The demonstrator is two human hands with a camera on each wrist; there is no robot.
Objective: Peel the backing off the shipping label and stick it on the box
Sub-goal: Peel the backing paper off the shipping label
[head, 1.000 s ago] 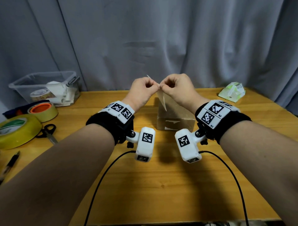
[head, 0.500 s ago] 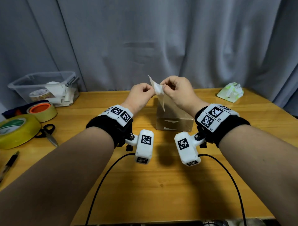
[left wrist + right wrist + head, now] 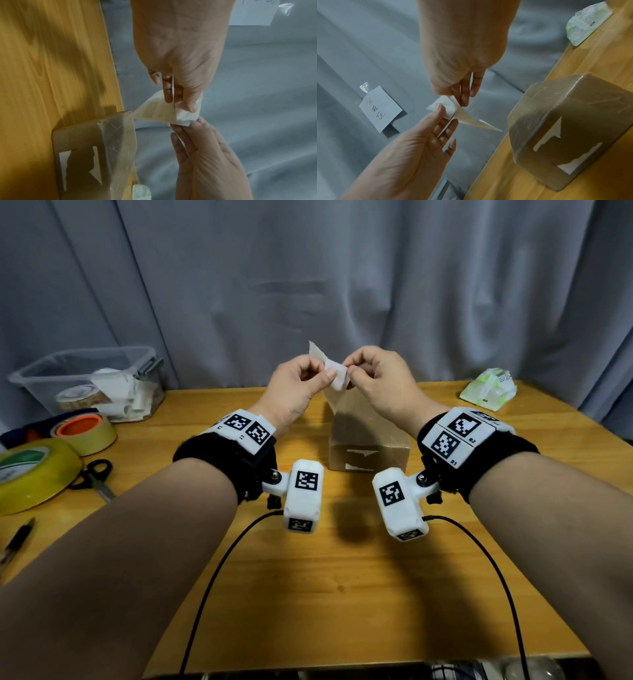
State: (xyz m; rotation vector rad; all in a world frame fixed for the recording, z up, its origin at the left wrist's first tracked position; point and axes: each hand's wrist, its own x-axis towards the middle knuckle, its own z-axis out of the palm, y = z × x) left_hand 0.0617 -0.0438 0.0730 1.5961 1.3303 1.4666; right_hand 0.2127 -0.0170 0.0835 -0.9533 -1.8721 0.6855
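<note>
Above the table, between both hands, is the small shipping label (image 3: pixel 337 376), its white layer and a yellowish translucent layer partly pulled apart. My left hand (image 3: pixel 323 374) pinches one side with thumb and fingers, and my right hand (image 3: pixel 349 369) pinches the other. From the left wrist view the label (image 3: pixel 154 108) shows faint print, and a crumpled white corner sits between the left hand (image 3: pixel 180 102) and the right hand (image 3: pixel 185 125). The brown cardboard box (image 3: pixel 368 440), wrapped in clear tape, stands on the table just below and beyond the hands, also seen as the box (image 3: pixel 573 121).
The wooden table (image 3: pixel 342 577) carries a clear bin (image 3: pixel 85 381), two tape rolls (image 3: pixel 85 433) (image 3: pixel 30 470), scissors (image 3: pixel 96 477) and a pen (image 3: pixel 17 539) on the left. A green-white packet (image 3: pixel 488 393) lies at the back right. A grey curtain hangs behind, with a paper note (image 3: pixel 380 108) taped to it.
The hands have drawn slightly apart and the label's layers have opened further. A white flap now stands up between the fingers. The box has not moved.
</note>
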